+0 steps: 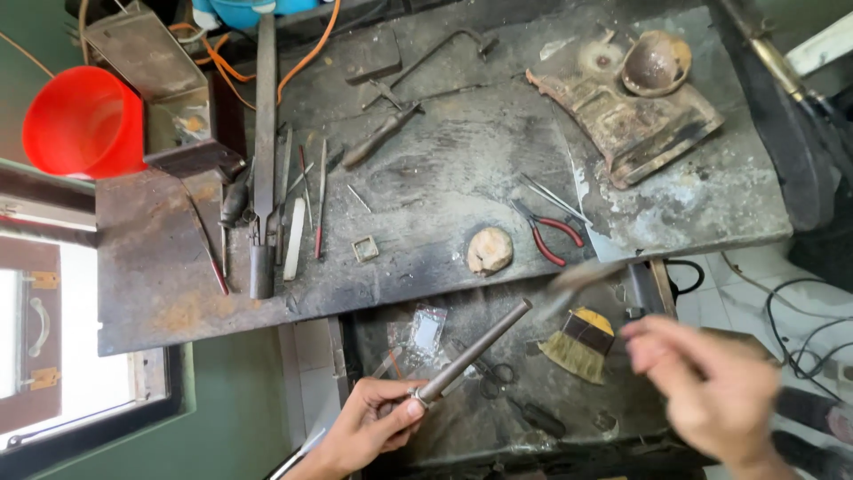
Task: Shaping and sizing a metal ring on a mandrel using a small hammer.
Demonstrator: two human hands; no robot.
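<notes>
My left hand (369, 427) grips the thick end of a tapered grey metal rod (480, 347), which points up and right over the lower shelf. A small metal ring (414, 398) sits around the rod just beyond my thumb. My right hand (711, 391) is at the lower right, smeared by motion, with its fingers curled. A blurred grey tool (582, 277) streaks out from it toward the rod's tip; its kind is not clear.
On the dark workbench (426, 178) lie red-handled pliers (546, 233), a pale round lump (490, 250), a small square metal frame (365, 249) and several files (264, 160). A rusty plate (631, 124) lies far right and a red bucket (84, 120) far left. The shelf holds a brush (577, 347) and scissors (493, 373).
</notes>
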